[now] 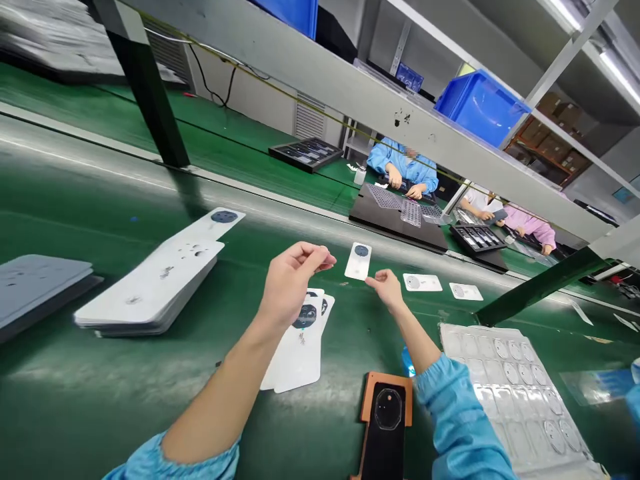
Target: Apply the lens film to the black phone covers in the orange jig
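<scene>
L hand (295, 277) is up, beyond & left of the orange block (369, 400), thumb & index tips pressed together; can't tell if anything thin is btwn them. R hand (387, 290) is straight beyond the block, fingers curled, thumb tip at the near right corner of a white card (357, 265) w/ a dark disc; looks like contact, can't tell if it's a pinch. That card lies on the green bench (200, 400), well beyond the block. On the block: black plate (387, 450) w/ a ring. Left of the block: overlapping sheets (300, 360), partly hidden by L wrist; further left, white stack (150, 287), then grey stack (43, 287). Right of the block: clear tray (453, 340), round pcs in some pockets. Beyond & right of the block: 2 more cards (423, 283), flat. Far beyond the block: co-worker (403, 163) in blue sleeves, near a black board (370, 217)
</scene>
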### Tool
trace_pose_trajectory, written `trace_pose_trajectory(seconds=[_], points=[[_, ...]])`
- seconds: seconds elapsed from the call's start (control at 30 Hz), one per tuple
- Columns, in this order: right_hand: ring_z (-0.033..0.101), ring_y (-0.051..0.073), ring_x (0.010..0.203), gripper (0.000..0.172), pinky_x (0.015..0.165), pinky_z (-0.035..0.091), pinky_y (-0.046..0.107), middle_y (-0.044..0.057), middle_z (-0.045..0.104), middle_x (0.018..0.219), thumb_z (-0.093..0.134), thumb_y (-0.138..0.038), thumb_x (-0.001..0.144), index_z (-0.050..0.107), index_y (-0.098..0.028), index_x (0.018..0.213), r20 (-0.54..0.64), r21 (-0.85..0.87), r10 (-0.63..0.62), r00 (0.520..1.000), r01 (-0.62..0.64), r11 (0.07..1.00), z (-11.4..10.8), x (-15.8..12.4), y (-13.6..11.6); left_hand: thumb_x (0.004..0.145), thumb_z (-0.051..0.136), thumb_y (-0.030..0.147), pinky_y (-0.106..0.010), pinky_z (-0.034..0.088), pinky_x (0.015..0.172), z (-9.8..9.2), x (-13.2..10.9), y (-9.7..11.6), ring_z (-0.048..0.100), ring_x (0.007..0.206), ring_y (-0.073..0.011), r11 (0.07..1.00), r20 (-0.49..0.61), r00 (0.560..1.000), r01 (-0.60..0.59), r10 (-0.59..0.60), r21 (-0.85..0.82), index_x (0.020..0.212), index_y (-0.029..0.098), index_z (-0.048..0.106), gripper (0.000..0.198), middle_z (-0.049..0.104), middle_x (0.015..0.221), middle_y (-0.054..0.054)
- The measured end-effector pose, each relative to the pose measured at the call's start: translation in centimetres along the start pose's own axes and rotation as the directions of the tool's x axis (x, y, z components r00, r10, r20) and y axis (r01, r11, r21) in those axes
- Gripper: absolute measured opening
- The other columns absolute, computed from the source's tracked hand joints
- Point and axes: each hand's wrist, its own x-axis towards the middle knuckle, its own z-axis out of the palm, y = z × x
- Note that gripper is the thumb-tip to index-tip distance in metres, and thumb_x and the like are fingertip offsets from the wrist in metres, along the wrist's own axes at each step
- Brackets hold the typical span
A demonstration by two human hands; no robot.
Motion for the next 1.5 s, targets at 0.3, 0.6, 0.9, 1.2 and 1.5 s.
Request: trace_pose_trajectory(seconds=[0.3,0.6,0.9,1.2,1.5], points=[[0.033,0.044,0.136,0.104,0.092,0.045,0.062,0.031,0.026,0.148,0.089,-0.041,0.057,0.032,-0.012,0.14,-0.123,-0.367,0.226,0.966,-0.256,0.894,5.6,7.2,-5.9,0.08,0.07,0.043,-0.031,0.053,0.084,-2.3,0.2,1.5,0.065,0.079,-0.0169,0.976,-0.068,0.991,-0.097,0.112,0.193,0.074,0.017,0.064,0.027,0.068,0.076,-0.002],[0.061,0.031,0.113,0.029,0.096,0.046,0.041,0.017,0.067,0.114,0.067,-0.017,0.079,0.066,-0.014,0.108,0.021,-0.486,-0.092,0.996,0.091,0.869,-1.3,3.3,-8.4,0.091,0.054,0.042,-0.04,0.049,0.093,-2.3,0.7,-0.4,0.062,0.105,-0.0272,0.661,0.241,0.955,-0.295,0.175,0.69,0.104,0.019,0.065,0.029,0.069,0.109,-0.01],[0.066,0.018,0.077,0.013,0.072,0.048,0.028,0.001,0.072,0.086,0.06,-0.025,0.089,0.072,-0.024,0.093,0.335,-0.337,-0.666,0.666,0.745,0.576,-14.1,-11.7,-7.7,0.091,0.051,0.043,-0.027,0.045,0.065,4.0,-3.2,-4.5,0.063,0.073,-0.0214,0.764,0.75,0.646,-0.409,-0.144,0.499,0.09,0.019,0.07,0.031,0.07,0.082,-0.004],[0.067,0.02,0.095,0.019,0.088,0.05,0.031,0.004,0.073,0.102,0.065,-0.028,0.084,0.07,-0.021,0.101,-0.361,-0.503,-0.117,0.925,-0.088,0.86,-24.7,-17.0,11.3,0.074,0.067,0.058,-0.028,0.05,0.067,5.8,-4.4,-6.4,0.069,0.082,-0.0291,0.811,0.523,0.797,-0.074,-0.302,0.58,0.079,0.019,0.077,0.04,0.078,0.088,-0.005],[0.066,0.018,0.085,0.017,0.083,0.054,0.037,0.005,0.069,0.095,0.067,-0.027,0.089,0.067,-0.014,0.1,-0.513,-0.431,0.267,0.816,-0.514,0.742,-33.1,-18.1,23.2,0.057,0.083,0.05,-0.038,0.056,0.079,5.8,-4.1,-3.9,0.07,0.1,-0.0355,0.748,0.22,0.893,0.171,-0.393,0.641,0.079,0.021,0.078,0.036,0.079,0.094,-0.004]])
